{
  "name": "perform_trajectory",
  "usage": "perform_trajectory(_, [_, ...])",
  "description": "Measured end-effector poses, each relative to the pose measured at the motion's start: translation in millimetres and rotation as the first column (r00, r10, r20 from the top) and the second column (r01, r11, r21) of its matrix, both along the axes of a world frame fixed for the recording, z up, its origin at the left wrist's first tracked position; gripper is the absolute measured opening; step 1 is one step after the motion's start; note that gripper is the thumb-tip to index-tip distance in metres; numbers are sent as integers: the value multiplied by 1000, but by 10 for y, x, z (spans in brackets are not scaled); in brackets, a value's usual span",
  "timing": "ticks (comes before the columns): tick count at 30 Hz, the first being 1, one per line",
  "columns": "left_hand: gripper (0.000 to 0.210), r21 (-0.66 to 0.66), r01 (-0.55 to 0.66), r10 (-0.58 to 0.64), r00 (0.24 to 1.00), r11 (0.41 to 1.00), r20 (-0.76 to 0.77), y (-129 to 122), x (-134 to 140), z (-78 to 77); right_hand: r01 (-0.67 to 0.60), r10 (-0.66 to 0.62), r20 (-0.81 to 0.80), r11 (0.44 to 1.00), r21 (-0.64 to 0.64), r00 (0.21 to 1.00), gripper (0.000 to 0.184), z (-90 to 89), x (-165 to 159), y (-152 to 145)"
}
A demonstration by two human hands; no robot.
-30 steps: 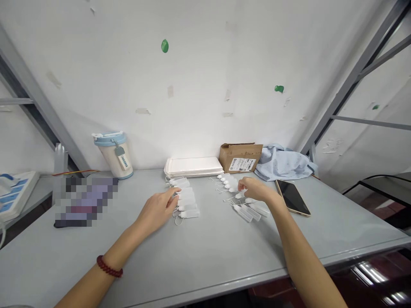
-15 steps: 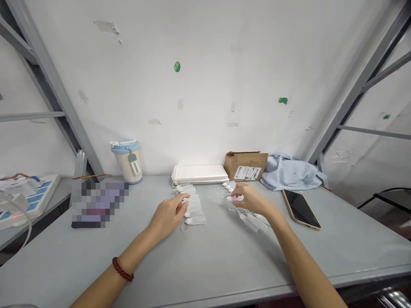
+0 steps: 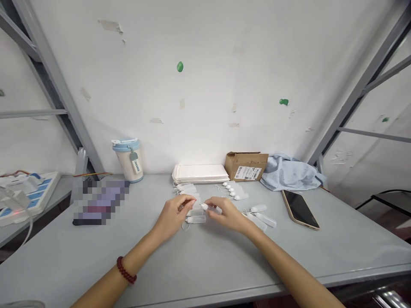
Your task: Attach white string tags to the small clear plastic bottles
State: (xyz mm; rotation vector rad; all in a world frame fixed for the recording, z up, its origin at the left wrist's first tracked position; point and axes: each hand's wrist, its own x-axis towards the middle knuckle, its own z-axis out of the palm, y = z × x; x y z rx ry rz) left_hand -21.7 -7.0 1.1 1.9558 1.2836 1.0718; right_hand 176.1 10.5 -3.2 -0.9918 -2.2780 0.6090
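Note:
Over the middle of the table, my right hand [image 3: 224,212] grips a small translucent dropper bottle [image 3: 204,206], its white cap pointing left. Just left of that cap, my left hand [image 3: 173,214] has its thumb and fingertips pinched together; anything between them is too small to make out. Under and beside the left hand lies a column of similar bottles [image 3: 197,219], some with thin loops at their caps. A second row of bottles [image 3: 241,196] lies farther back to the right. Several more bottles [image 3: 266,220] are loosely heaped right of my right wrist.
Along the wall stand a cup with a blue lid [image 3: 128,160], a white flat stack [image 3: 201,173], a cardboard box [image 3: 246,166] and a crumpled light-blue cloth [image 3: 290,172]. A phone [image 3: 301,209] lies at right, a blurred purple item [image 3: 104,201] and a power strip [image 3: 41,192] at left.
My right hand has come left and nearer from the back-right row and now holds a bottle close to my left hand. A bottle now lies where it was. The left hand's fingertips have closed together.

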Motion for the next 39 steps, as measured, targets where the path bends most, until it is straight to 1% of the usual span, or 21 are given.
perform_trajectory(3, [27,-78,-35,42,994,996,101,30,-19,12,29,-33,-56,997,-67,998,19,44,-17,-22])
perform_trajectory(5, [29,-147,-37,61,985,988,160,49,-29,19,43,-48,-65,996,-80,997,20,50,-23,-29])
perform_trajectory(8, [30,-188,-44,86,971,981,223,62,-38,22,69,-72,-58,997,-45,996,20,25,-20,-26])
perform_trajectory(10, [31,-189,-84,128,964,978,235,62,-43,15,83,-83,-49,996,11,995,20,1,-13,-18])
perform_trajectory(12, [31,-170,-131,166,964,977,209,62,-50,-2,87,-84,-42,993,78,996,20,-17,-9,-12])
perform_trajectory(14, [29,-101,-153,169,971,983,172,67,-57,-25,74,-69,-45,988,138,997,19,-26,-12,-11])
perform_trajectory(17, [26,25,-137,131,979,990,153,78,-63,-54,44,-31,-68,980,194,997,19,-28,-29,-21])
perform_trajectory(19, [25,37,-121,113,979,992,168,74,-60,-54,28,-13,-72,977,212,997,20,-23,-41,-32])
perform_trajectory(21, [23,3,-111,108,975,994,194,54,-50,-34,17,-3,-66,977,212,998,21,-19,-50,-45])
perform_trajectory(25, [19,-129,-96,125,961,987,245,10,-20,27,-22,31,-43,978,205,999,23,-32,-51,-57])
perform_trajectory(29, [22,-227,-50,121,942,973,313,23,-16,51,-23,33,-41,974,224,999,22,-57,-47,-46])
perform_trajectory(33, [22,-275,-13,115,926,961,359,42,-39,44,-4,13,-40,977,214,999,22,-57,-45,-44])
perform_trajectory(39, [19,-321,25,122,895,947,428,31,-56,45,-13,24,-48,979,205,999,22,-62,-47,-53])
